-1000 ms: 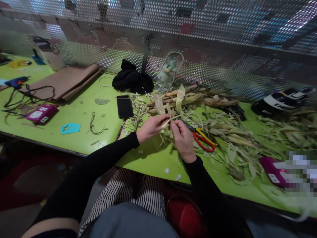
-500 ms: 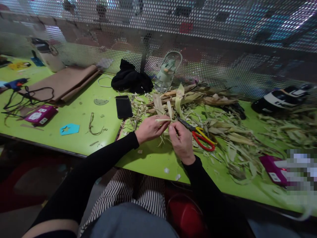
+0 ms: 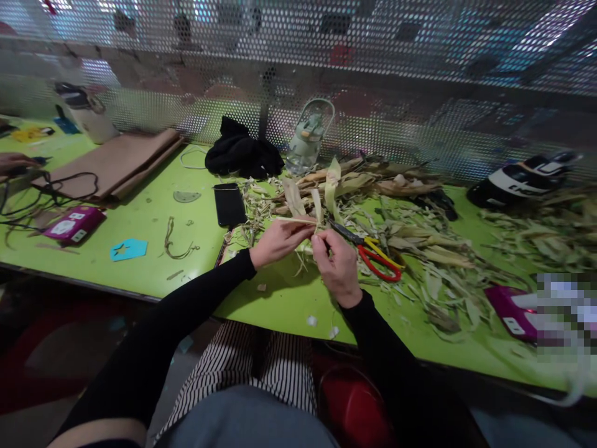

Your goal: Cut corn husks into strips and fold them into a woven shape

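Note:
My left hand is closed on a pale corn husk strip, its end sticking out to the left above the fingers. Thumb and fingertips of my right hand pinch the same husk piece where it meets my left fingertips. Upright husk leaves rise just beyond the fingers. Beside my right hand lie scissors with red and yellow handles, blades partly under husk scraps. Dried husks are heaped behind and to the right.
A black phone, black cloth and clear bottle stand or lie beyond my left hand. At left are brown paper, a purple box and another person's hand. A black bottle lies at right.
The husk strip over my left hand now reaches farther left. Another person's hand has come in at the far left, where the blue glue gun lay. The view has shifted slightly.

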The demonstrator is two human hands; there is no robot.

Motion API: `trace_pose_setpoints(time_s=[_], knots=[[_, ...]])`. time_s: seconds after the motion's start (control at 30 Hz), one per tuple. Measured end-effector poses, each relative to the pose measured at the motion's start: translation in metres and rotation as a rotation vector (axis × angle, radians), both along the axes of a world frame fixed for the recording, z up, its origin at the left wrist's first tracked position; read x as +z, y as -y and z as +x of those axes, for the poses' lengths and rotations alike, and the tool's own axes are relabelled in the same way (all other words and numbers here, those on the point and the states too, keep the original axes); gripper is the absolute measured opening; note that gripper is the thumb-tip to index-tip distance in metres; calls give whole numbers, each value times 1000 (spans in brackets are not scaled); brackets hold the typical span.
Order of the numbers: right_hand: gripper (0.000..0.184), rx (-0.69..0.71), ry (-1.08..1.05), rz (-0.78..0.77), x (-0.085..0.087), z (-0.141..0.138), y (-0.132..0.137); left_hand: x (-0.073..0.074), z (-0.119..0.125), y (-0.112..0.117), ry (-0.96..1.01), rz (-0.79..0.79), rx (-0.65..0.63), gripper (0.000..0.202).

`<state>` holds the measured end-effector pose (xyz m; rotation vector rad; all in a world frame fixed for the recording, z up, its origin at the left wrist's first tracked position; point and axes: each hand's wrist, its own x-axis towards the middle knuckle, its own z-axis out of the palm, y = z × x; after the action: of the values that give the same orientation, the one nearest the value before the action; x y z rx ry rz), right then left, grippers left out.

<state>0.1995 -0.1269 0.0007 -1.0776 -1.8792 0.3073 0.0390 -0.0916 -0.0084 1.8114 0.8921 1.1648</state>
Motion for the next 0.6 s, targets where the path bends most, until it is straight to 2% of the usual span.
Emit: trace_pose_setpoints(time_s=[0.07, 0.13, 0.3, 0.4, 0.47, 0.53, 0.6], knots=[[28, -24, -61, -48, -1, 1, -2, -2, -1, -6, 111, -203, -62, 41], [29, -55, -117, -85, -2, 2, -5, -5, -2, -10, 180, -264, -75, 40], [35, -45, -222, -181, -9, 7, -15, -5, -6, -16, 144, -2, 38, 20], [39, -12, -248, -200, -10, 9, -16, -3, -6, -16, 124, 82, 106, 19], [42, -5, -226, -163, -10, 9, -15, -2, -6, -13, 134, 49, 93, 25], [44, -19, -172, -79, -9, 8, -13, -1, -5, -11, 137, -50, 57, 30], [41, -50, -114, 2, -9, 7, -11, -1, -5, -9, 123, -111, 43, 31]])
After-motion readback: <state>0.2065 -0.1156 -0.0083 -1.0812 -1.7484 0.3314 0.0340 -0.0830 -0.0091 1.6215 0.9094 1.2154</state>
